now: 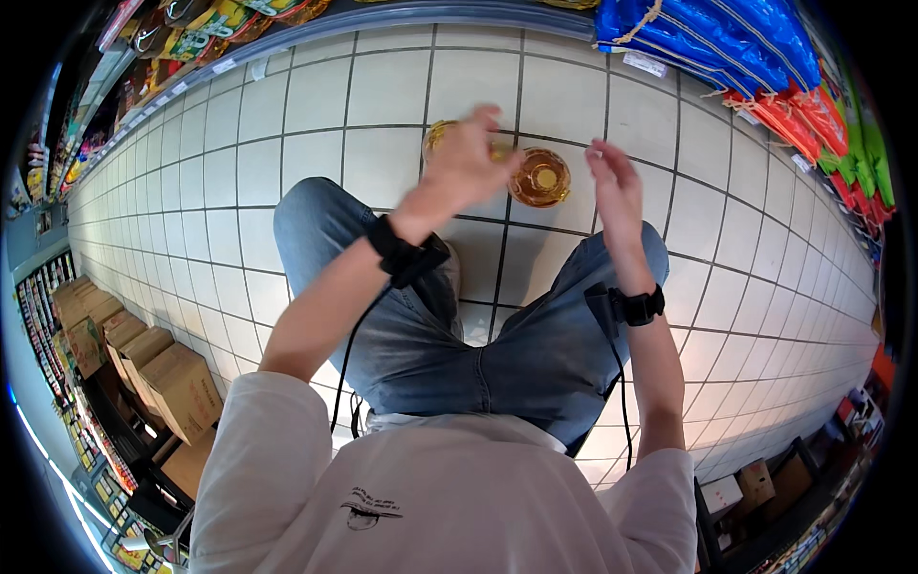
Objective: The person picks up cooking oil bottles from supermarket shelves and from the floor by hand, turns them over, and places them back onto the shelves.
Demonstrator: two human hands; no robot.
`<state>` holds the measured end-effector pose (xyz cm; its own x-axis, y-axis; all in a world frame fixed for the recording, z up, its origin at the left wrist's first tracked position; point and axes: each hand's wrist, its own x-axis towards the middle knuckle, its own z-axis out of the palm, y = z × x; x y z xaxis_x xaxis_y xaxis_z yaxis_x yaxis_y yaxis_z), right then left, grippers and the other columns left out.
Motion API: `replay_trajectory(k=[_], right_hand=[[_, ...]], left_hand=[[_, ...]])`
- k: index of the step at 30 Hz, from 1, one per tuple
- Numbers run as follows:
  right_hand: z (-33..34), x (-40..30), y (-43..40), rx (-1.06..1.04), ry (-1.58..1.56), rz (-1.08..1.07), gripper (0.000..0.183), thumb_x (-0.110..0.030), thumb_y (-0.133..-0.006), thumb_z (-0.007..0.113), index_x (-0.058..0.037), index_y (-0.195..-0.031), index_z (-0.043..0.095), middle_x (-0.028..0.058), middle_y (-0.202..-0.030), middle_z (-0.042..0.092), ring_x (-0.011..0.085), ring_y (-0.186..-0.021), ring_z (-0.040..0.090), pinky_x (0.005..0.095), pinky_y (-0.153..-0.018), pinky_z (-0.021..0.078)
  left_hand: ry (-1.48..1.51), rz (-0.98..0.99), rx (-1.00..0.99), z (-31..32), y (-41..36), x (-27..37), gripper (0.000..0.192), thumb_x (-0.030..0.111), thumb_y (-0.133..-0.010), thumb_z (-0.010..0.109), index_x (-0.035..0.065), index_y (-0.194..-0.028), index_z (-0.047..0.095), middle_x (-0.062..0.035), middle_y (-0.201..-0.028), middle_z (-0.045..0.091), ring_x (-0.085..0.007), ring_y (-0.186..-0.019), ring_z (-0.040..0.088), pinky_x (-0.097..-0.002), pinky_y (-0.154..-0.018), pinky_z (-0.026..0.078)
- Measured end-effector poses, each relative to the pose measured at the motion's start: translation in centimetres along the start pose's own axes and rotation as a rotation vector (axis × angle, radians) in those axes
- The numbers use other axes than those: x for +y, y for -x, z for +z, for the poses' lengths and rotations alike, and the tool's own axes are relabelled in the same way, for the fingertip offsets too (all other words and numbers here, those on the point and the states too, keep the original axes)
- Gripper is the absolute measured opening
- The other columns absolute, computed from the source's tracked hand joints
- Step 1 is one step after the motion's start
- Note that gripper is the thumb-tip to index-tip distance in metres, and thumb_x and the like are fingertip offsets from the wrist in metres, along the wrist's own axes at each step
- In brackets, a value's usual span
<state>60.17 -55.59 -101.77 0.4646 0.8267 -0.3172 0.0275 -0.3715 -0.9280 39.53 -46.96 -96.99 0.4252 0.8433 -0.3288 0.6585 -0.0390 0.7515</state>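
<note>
Before me on the tiled floor stands a clear round container of amber liquid (539, 178), seen from above. A second yellowish container (437, 136) lies to its left, mostly hidden by my left hand (470, 158). That hand is blurred, reaching over the floor with its fingers spread; whether it touches the container beneath cannot be told. My right hand (618, 183) is raised to the right of the amber container, apart from it, its fingers loosely bent and holding nothing. Both wrists wear black straps with small devices and cables.
A low shelf edge (401, 21) with bottles runs ahead. Blue bags (710, 36) and red bags (782, 118) line the shelf at the right. Cardboard boxes (183, 391) stand at the lower left. My knees flank the near floor.
</note>
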Motion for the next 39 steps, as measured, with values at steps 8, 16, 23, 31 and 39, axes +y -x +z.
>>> replay_trajectory(k=[8, 16, 23, 31, 39], right_hand=[[8.7, -5.4, 1.1, -0.343, -0.177, 0.048, 0.041, -0.023, -0.091, 0.064, -0.0024, -0.126, 0.062, 0.0114, -0.118, 0.065, 0.0176, -0.108, 0.061, 0.0289, -0.092, 0.0465], [12.0, -0.6, 1.7, -0.609, -0.073, 0.265, 0.059, -0.018, -0.09, 0.06, -0.0035, -0.145, 0.042, 0.0099, -0.135, 0.054, 0.0185, -0.122, 0.051, 0.0323, -0.101, 0.0411], [11.5, 1.4, 2.2, -0.596, 0.113, 0.256, 0.064, -0.015, -0.088, 0.057, -0.0004, -0.147, 0.038, 0.0105, -0.127, 0.057, 0.0133, -0.096, 0.054, 0.0279, -0.082, 0.0471], [9.3, -2.8, 4.0, -0.667, 0.312, 0.333, 0.08, -0.026, -0.082, 0.068, 0.0044, -0.148, 0.033, 0.0215, -0.132, 0.054, 0.0286, -0.12, 0.056, 0.0341, -0.093, 0.0479], [7.2, -1.9, 4.9, -0.6, 0.33, 0.406, 0.088, -0.033, -0.081, 0.073, 0.005, -0.148, 0.031, 0.0198, -0.123, 0.057, 0.0235, -0.111, 0.058, 0.033, -0.088, 0.0488]], left_hand=[[-0.164, -0.125, -0.014, -6.7, 0.1, -4.6, 0.074, 0.038, -0.071, 0.08, 0.0036, -0.132, 0.055, -0.0177, -0.111, 0.067, -0.0281, -0.094, 0.067, -0.0348, -0.082, 0.053], [-0.092, -0.104, -0.224, -4.0, -1.1, -7.0, 0.082, 0.024, -0.063, 0.084, 0.0018, -0.135, 0.051, -0.0176, -0.111, 0.068, -0.0282, -0.1, 0.066, -0.0325, -0.087, 0.052], [-0.138, -0.106, -0.23, -3.2, -3.0, -8.1, 0.089, 0.026, -0.064, 0.083, 0.0053, -0.141, 0.045, -0.0178, -0.124, 0.063, -0.0292, -0.114, 0.062, -0.0331, -0.096, 0.049], [-0.151, -0.239, -0.233, -2.7, -2.5, -7.1, 0.09, 0.037, -0.071, 0.08, 0.0025, -0.144, 0.039, -0.0208, -0.126, 0.062, -0.0314, -0.117, 0.06, -0.0336, -0.098, 0.048], [-0.112, -0.305, -0.157, -2.2, -1.5, -4.6, 0.088, 0.036, -0.071, 0.078, -0.0062, -0.138, 0.039, -0.0255, -0.112, 0.066, -0.0356, -0.108, 0.065, -0.0365, -0.09, 0.052]])
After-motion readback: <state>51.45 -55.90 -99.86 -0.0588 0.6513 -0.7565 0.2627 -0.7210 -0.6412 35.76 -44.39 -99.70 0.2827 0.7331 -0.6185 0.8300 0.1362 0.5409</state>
